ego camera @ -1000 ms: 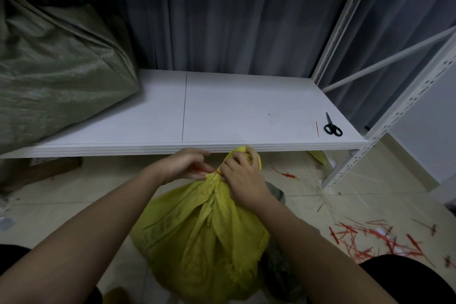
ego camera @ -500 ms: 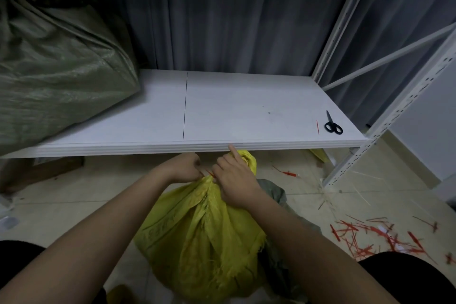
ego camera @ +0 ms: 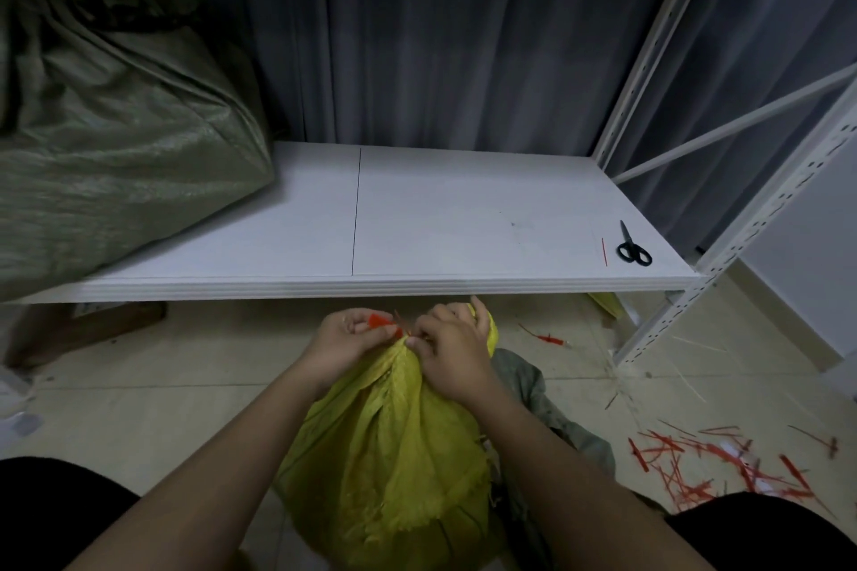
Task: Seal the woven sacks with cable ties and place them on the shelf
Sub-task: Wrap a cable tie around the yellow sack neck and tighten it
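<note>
Two hands work a red tie at the neck of a yellow sack on the floor.

A green sack (ego camera: 111, 172) lies on the white shelf (ego camera: 463, 218). In front, the left hand (ego camera: 345, 338) pinches the red cable tie (ego camera: 382, 321); the right hand (ego camera: 452, 348) curls around the gathered neck of the yellow sack (ego camera: 389, 454). Scissors (ego camera: 633, 248) lie on the shelf's right end.

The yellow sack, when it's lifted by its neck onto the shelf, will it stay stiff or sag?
The yellow sack will probably sag: its woven cloth folds and creases below the bunched neck. The bulging body suggests some weight.
</note>
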`<action>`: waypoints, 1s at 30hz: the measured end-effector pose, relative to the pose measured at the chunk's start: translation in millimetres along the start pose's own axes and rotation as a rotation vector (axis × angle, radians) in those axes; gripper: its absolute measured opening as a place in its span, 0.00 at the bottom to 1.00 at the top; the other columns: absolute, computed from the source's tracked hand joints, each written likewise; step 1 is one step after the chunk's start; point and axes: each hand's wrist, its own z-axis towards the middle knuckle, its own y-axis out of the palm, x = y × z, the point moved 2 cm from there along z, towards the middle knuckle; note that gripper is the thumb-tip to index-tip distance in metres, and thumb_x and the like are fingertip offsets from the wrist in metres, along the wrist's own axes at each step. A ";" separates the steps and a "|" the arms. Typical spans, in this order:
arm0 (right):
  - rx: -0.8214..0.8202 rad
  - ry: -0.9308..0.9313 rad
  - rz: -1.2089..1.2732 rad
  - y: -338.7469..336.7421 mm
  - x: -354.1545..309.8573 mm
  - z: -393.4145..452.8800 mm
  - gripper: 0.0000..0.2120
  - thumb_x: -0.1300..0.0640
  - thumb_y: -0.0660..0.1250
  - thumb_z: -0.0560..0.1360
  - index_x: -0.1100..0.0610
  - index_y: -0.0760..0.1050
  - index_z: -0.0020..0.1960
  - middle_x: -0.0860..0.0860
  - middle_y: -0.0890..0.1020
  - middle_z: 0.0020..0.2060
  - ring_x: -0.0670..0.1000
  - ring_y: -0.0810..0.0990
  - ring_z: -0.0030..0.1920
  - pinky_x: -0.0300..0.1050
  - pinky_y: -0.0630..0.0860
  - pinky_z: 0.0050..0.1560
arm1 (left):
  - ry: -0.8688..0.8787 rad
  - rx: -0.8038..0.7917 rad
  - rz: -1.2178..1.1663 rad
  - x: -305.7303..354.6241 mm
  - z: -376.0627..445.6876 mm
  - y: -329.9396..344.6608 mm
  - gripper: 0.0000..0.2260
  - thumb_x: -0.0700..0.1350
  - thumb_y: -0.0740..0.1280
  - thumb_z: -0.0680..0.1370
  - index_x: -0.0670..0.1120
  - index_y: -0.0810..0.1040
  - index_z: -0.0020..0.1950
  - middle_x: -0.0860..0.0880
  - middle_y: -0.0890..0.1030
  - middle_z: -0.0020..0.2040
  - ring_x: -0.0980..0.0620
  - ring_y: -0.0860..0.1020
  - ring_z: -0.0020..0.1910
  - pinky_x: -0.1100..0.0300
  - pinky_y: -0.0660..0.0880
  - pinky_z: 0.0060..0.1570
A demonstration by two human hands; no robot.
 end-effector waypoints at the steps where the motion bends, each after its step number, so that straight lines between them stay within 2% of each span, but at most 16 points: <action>1: 0.002 0.021 0.033 -0.5 -0.1 0.1 0.07 0.49 0.65 0.74 0.51 0.79 0.44 0.45 0.78 0.44 0.49 0.71 0.56 0.45 0.37 0.70 | 0.003 0.001 -0.021 0.3 1.1 1.8 0.04 0.33 0.67 0.75 0.38 0.78 0.49 0.50 0.84 0.33 0.59 0.81 0.33 0.70 0.77 0.37; 5: -0.050 0.070 0.045 -2.2 -3.6 0.0 0.09 0.47 0.62 0.77 0.49 0.79 0.49 0.45 0.77 0.48 0.48 0.67 0.60 0.48 0.34 0.70 | 0.022 0.015 -0.031 5.3 3.9 8.6 0.05 0.35 0.61 0.79 0.39 0.77 0.47 0.52 0.82 0.29 0.61 0.81 0.30 0.72 0.77 0.35; 7: -0.105 0.113 0.047 -3.9 -6.2 2.6 0.10 0.47 0.60 0.78 0.49 0.79 0.49 0.46 0.76 0.50 0.50 0.65 0.62 0.52 0.34 0.71 | 0.033 0.014 -0.036 6.9 4.0 9.5 0.08 0.36 0.58 0.81 0.39 0.77 0.50 0.49 0.82 0.33 0.60 0.81 0.30 0.72 0.77 0.35; 10: -0.241 0.176 0.042 -8.7 -9.8 8.3 0.10 0.47 0.59 0.78 0.47 0.76 0.44 0.47 0.75 0.53 0.51 0.63 0.65 0.56 0.34 0.71 | 0.041 0.016 0.004 7.5 3.6 9.4 0.09 0.38 0.56 0.82 0.39 0.76 0.53 0.43 0.80 0.38 0.60 0.81 0.30 0.71 0.77 0.34; 12: -0.301 0.179 0.023 -11.7 -11.5 11.1 0.10 0.47 0.58 0.78 0.46 0.74 0.41 0.48 0.74 0.54 0.52 0.62 0.65 0.58 0.34 0.71 | 0.044 0.029 0.027 7.2 4.3 9.3 0.10 0.39 0.55 0.82 0.41 0.76 0.52 0.45 0.80 0.36 0.61 0.81 0.29 0.71 0.76 0.33; 17: -0.402 0.190 -0.021 -16.8 -13.1 13.8 0.11 0.47 0.56 0.77 0.46 0.77 0.46 0.49 0.72 0.57 0.54 0.59 0.67 0.60 0.32 0.71 | 0.031 0.034 0.024 8.0 4.7 10.3 0.10 0.40 0.56 0.82 0.45 0.77 0.49 0.53 0.82 0.28 0.60 0.81 0.29 0.70 0.76 0.33; 21: -0.426 0.189 -0.033 -18.0 -15.5 14.2 0.10 0.47 0.55 0.78 0.44 0.73 0.43 0.50 0.71 0.58 0.55 0.59 0.68 0.61 0.32 0.70 | 0.030 0.035 0.009 10.0 2.7 11.0 0.10 0.40 0.56 0.82 0.45 0.77 0.48 0.52 0.82 0.28 0.61 0.80 0.28 0.71 0.76 0.32; 26: -0.421 0.197 -0.013 -19.9 -17.1 11.8 0.10 0.46 0.55 0.78 0.46 0.73 0.42 0.50 0.72 0.57 0.55 0.59 0.67 0.60 0.31 0.70 | 0.033 0.027 0.019 8.6 3.2 10.6 0.09 0.40 0.56 0.82 0.43 0.76 0.52 0.45 0.81 0.37 0.60 0.81 0.29 0.70 0.76 0.34; 30: -0.406 0.209 0.007 -21.6 -18.2 10.1 0.10 0.46 0.56 0.78 0.47 0.73 0.41 0.50 0.72 0.56 0.54 0.59 0.67 0.59 0.31 0.69 | 0.035 0.013 0.016 7.8 2.5 11.5 0.09 0.39 0.56 0.82 0.41 0.76 0.53 0.43 0.79 0.38 0.61 0.81 0.29 0.71 0.77 0.34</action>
